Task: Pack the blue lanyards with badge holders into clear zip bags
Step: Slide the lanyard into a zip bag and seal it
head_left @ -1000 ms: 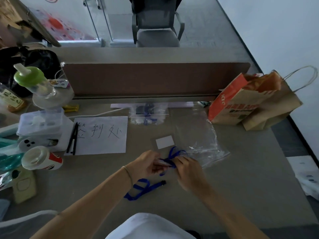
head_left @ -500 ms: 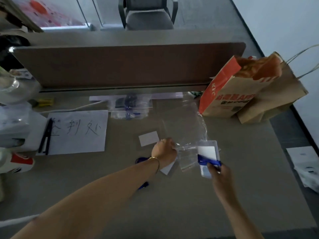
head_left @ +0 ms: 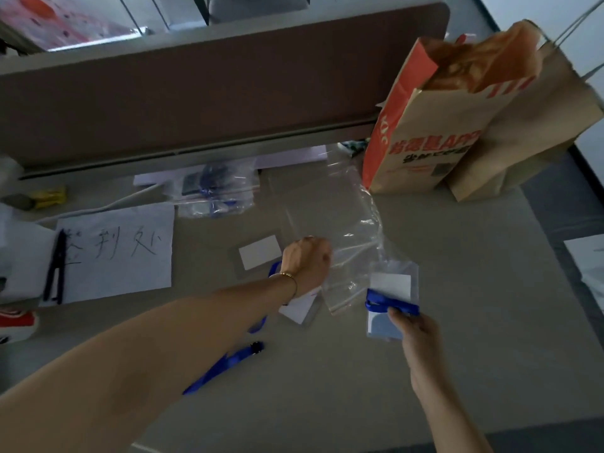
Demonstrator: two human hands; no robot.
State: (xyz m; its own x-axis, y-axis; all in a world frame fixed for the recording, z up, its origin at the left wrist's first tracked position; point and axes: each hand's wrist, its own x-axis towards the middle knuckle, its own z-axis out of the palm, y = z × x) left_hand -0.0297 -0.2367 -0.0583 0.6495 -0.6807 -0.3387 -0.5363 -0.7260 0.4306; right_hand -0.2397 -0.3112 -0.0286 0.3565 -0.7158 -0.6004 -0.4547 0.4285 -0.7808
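The right hand pinches a clear rectangular badge holder wrapped in blue lanyard at the table's centre, forearm entering from 5 o'clock. At its 10 o'clock the left hand, fist curled knuckles up, grips the crumpled clear zip bag, forearm stretching from 8 o'clock.

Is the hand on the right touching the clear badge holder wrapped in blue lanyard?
Touching. Head view: right hand pinches the clear badge holder at its lower edge.
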